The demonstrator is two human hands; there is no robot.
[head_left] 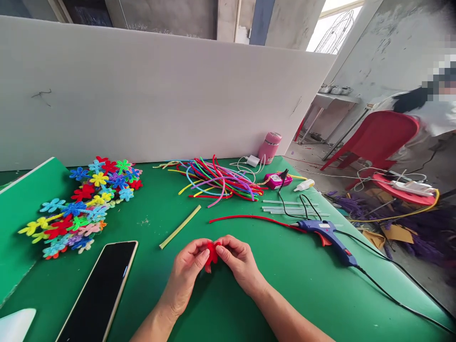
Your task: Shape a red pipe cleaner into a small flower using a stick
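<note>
My left hand point(187, 270) and my right hand point(239, 261) meet low over the green table point(302, 285). Both pinch a small red pipe-cleaner piece point(213, 251) between thumbs and fingers; most of it is hidden by my fingertips. A long red pipe cleaner point(249, 218) lies just beyond my right hand. A pale yellow-green pipe cleaner point(180, 227) lies beyond my left hand.
Several finished pipe-cleaner flowers point(83, 204) are heaped at the left, a phone point(99, 289) lies near the front left. A bundle of coloured pipe cleaners point(217, 180), glue sticks point(285, 206), a blue glue gun point(327, 235) with cord, a pink bottle point(270, 146). A person sits at far right.
</note>
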